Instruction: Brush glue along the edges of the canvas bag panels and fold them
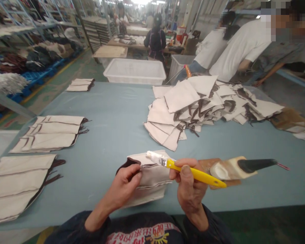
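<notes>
My right hand (pixel 191 188) grips a small brush (pixel 198 175) by its yellow handle. White matter coats its bristles, which point left over a cream fabric piece (pixel 155 189). With thumb and fingers, my left hand (pixel 127 184) pinches the dark brown strip (pixel 128 164) along that piece's left edge. The piece lies on the table in front of me, with seams across it. Just right of my right hand, a whitish open container (pixel 222 169) rests on brown cardboard (pixel 213 163), a black-handled tool (pixel 254 165) lying across it.
A heap of cream fabric pieces (pixel 183 96) with brown strips covers the table's far right. Overlapping stacks (pixel 17 179) of similar pieces lie along the left side. Beyond the blue-green table (pixel 109 112) stands a white plastic bin (pixel 134 71). Several people are farther back and at right.
</notes>
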Tool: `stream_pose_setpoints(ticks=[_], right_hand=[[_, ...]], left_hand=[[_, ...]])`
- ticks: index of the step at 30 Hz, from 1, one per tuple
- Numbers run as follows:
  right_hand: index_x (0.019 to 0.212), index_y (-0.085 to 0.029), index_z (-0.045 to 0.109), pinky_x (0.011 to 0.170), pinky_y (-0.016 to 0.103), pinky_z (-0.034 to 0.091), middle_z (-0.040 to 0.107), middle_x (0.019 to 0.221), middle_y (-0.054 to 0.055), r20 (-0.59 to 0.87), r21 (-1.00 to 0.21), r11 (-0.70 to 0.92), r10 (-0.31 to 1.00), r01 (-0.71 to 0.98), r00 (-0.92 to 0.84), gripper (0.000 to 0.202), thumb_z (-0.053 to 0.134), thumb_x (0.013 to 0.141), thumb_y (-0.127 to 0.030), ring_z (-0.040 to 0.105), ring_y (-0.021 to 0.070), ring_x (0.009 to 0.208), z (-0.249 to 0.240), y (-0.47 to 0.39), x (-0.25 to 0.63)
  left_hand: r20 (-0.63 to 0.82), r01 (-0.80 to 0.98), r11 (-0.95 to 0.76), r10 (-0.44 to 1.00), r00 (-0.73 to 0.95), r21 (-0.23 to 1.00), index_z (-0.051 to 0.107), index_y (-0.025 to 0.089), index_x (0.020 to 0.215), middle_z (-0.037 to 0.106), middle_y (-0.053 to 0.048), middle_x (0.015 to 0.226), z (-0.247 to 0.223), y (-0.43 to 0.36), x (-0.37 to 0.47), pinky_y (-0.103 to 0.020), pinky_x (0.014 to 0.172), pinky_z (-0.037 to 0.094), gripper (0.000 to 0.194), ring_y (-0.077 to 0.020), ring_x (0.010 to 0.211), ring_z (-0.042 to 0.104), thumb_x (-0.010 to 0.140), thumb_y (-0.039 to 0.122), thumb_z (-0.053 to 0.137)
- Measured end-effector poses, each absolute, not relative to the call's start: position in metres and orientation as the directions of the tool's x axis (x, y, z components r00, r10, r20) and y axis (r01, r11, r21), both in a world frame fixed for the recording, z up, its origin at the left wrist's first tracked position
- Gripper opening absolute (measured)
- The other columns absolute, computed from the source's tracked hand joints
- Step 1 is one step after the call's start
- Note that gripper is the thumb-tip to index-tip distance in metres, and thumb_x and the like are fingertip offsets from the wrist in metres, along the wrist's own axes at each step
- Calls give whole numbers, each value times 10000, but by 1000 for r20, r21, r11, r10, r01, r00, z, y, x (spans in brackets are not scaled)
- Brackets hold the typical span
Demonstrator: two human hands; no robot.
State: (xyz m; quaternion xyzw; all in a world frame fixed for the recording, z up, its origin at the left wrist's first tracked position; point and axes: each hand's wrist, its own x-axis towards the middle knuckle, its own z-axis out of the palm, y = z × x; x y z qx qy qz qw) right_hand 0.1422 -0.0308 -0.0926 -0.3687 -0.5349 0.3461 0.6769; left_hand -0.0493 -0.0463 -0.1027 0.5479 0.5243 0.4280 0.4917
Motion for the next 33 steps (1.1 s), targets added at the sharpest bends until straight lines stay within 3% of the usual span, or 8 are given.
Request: stream_pose_setpoints(ticks=[3,5,11,15,20,24,28,33], right_hand=[[855,-214,628,412,189,366,562,518,-51,351,-920,377,914,-104,206,304,573,1015,-466,470,99,421,-85,-34,150],[831,-209,617,377,176,336,537,478,-59,268,-947,295,944,-128,195,340,593,994,-507,433,89,385,-81,-35,153],[799,-199,586,351,181,272,474,429,-74,104,-986,119,987,-116,125,400,593,956,-567,392,83,355,-82,-32,148],[781,-193,576,375,187,278,430,428,-87,-12,-993,-9,1000,-116,21,416,583,951,-572,346,69,364,-88,-32,144],[766,-200,564,355,185,230,392,412,-100,13,-992,22,997,-124,75,434,604,925,-602,303,65,347,-90,-28,147],[757,-200,563,358,187,247,397,407,-95,-47,-991,-50,999,-123,-23,455,592,926,-621,314,68,349,-96,-28,149],[766,-200,568,365,187,268,385,402,-100,-51,-989,-42,997,-140,62,462,611,909,-638,323,73,357,-102,-27,151],[744,-200,557,361,182,258,381,397,-98,-94,-984,-95,995,-150,-11,483,624,888,-656,333,71,349,-105,-25,152]], left_hand=[[303,487,-366,930,207,793,593,189,739,569,-5,680,-118,-48,-52,-263,623,367,207,-136,630,493,924,118,533],[439,546,-539,841,315,641,574,194,830,580,-19,714,-129,-49,-55,-269,623,374,202,-147,647,507,942,62,469],[574,616,-681,707,413,396,576,149,1079,673,-107,880,-152,-47,-60,-302,725,496,252,-209,802,605,925,-13,460],[621,617,-705,668,410,350,588,128,1101,707,-153,973,-158,-47,-60,-329,788,548,270,-234,891,646,912,-31,479],[633,616,-700,669,390,360,593,129,1048,710,-142,907,-160,-49,-57,-327,752,563,260,-228,836,650,899,-44,468],[653,616,-702,660,373,358,597,129,1041,714,-152,910,-162,-49,-55,-334,749,571,238,-234,839,658,914,-19,460],[650,622,-694,666,365,362,598,129,1022,700,-129,857,-163,-50,-55,-323,695,559,236,-219,776,634,907,-30,466],[656,608,-708,655,376,359,611,122,1071,711,-150,927,-165,-50,-55,-341,788,584,247,-241,907,675,920,-13,469]])
